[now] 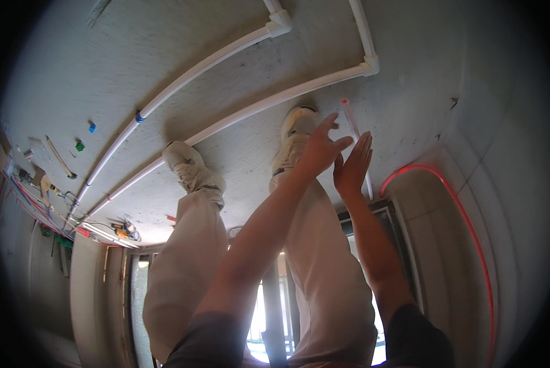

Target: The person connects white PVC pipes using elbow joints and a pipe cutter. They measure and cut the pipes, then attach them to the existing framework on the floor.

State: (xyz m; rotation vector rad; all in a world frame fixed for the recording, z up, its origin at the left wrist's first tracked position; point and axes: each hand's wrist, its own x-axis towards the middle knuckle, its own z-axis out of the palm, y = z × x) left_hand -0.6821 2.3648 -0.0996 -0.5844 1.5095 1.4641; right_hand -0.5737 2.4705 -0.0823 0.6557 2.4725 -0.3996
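Note:
My left hand [321, 150] is held out in front of my right shoe, empty, with fingers loosely spread and thumb apart. Close beside it, my right hand [352, 170] has its fingers stretched out together and its thumb apart; it holds nothing. A loose, thin white-pink pipe [350, 116] passes behind my right hand, its open end beyond my fingers. Whether the hand touches the pipe I cannot tell. Farther off, a long white pipe [281, 95] with an elbow fitting [369, 65] runs along the floor past my shoe tips.
A second white pipe [207, 60] with an elbow [279, 23] lies parallel beyond. A red hose [465, 224] curves along the right wall. At left are a power tool [128, 230], a hammer-like tool [61, 157], a green piece [80, 146], a blue piece [92, 127] and several cables [26, 199].

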